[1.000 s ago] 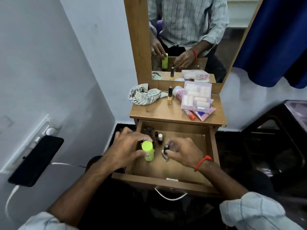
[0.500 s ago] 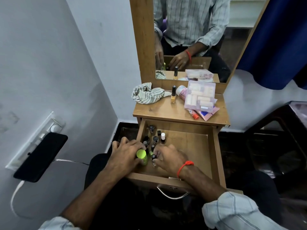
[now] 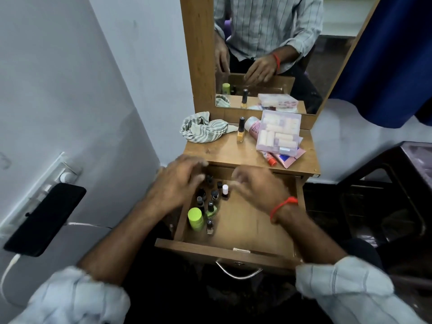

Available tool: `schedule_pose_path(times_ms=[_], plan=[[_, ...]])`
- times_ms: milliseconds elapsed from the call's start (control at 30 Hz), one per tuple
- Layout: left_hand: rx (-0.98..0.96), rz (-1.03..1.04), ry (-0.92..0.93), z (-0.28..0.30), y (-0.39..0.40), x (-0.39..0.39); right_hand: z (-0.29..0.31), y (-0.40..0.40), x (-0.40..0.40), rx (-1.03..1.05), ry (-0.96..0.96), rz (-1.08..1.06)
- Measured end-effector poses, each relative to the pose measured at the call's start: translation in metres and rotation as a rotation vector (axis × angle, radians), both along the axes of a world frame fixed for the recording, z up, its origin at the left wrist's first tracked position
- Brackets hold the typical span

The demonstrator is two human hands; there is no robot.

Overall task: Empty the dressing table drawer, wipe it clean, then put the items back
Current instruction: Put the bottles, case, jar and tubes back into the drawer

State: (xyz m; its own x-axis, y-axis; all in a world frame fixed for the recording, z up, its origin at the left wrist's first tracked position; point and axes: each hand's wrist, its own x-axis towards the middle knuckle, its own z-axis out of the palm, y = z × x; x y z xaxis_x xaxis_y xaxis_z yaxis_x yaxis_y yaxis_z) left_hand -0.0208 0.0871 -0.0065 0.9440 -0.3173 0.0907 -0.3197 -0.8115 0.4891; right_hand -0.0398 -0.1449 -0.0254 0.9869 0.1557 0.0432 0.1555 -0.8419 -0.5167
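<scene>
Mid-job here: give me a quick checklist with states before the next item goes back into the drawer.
1. Drawer pulled open: ok.
2. Free floor space on the drawer's right side: ok.
3. Bottles in the drawer upright, including the lime container: ok.
4. Left hand and right hand empty: cannot tell, motion-blurred.
5. Items still waiting on the tabletop: not ok; orange bottle, clear box and tubes remain.
6. Striped cloth clear of the drawer: ok.

Matt wooden drawer (image 3: 245, 226), curved metal handle (image 3: 238, 273)

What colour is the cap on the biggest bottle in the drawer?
Lime green; the cap of the biggest bottle shows clearly in the head view, at the drawer's front left.
</scene>
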Motion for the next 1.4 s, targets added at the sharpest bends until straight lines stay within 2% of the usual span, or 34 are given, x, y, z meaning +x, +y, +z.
schedule_pose_path(times_ms=[100,167,233,267,367,467,633,733,900,1033,1167,1267,1400], plan=[[-0.207,0.017,-0.042,0.020,-0.038,0.048,0.033,-0.024,0.041,0.028,-0.234,-0.140],[-0.246,0.027,-0.082,0.026,-0.070,0.083,0.044,-0.040,0.068,-0.114,-0.319,-0.242],[-0.251,0.038,-0.112,0.021,-0.094,0.113,0.049,-0.061,0.088,-0.251,-0.293,-0.394],[-0.261,0.041,-0.118,0.016,-0.104,0.125,0.049,-0.072,0.094,-0.245,-0.243,-0.476],[-0.265,0.039,-0.096,-0.002,-0.121,0.149,0.037,-0.105,0.110,0.034,-0.014,-0.650],[-0.251,0.053,-0.127,-0.016,-0.126,0.156,-0.002,-0.139,0.127,0.387,0.117,-0.652],[-0.239,0.032,-0.226,0.001,-0.109,0.135,0.019,-0.121,0.114,0.625,0.137,-0.692],[-0.215,-0.016,-0.185,0.015,-0.085,0.105,0.020,-0.119,0.115,0.784,0.097,-0.695],[-0.171,0.040,-0.057,0.005,-0.049,0.058,0.022,-0.111,0.109,0.942,0.035,-0.666],[-0.165,0.121,-0.069,0.004,-0.042,0.041,0.028,-0.107,0.106,1.028,0.002,-0.619],[-0.181,0.073,-0.106,0.006,-0.044,0.022,0.033,-0.110,0.106,1.028,-0.039,-0.585],[-0.054,-0.002,-0.016,-0.009,-0.050,0.009,0.032,-0.112,0.105,1.068,-0.032,-0.608],[0.265,-0.097,0.024,-0.030,-0.065,0.004,0.038,-0.112,0.096,1.255,-0.006,-0.594]])
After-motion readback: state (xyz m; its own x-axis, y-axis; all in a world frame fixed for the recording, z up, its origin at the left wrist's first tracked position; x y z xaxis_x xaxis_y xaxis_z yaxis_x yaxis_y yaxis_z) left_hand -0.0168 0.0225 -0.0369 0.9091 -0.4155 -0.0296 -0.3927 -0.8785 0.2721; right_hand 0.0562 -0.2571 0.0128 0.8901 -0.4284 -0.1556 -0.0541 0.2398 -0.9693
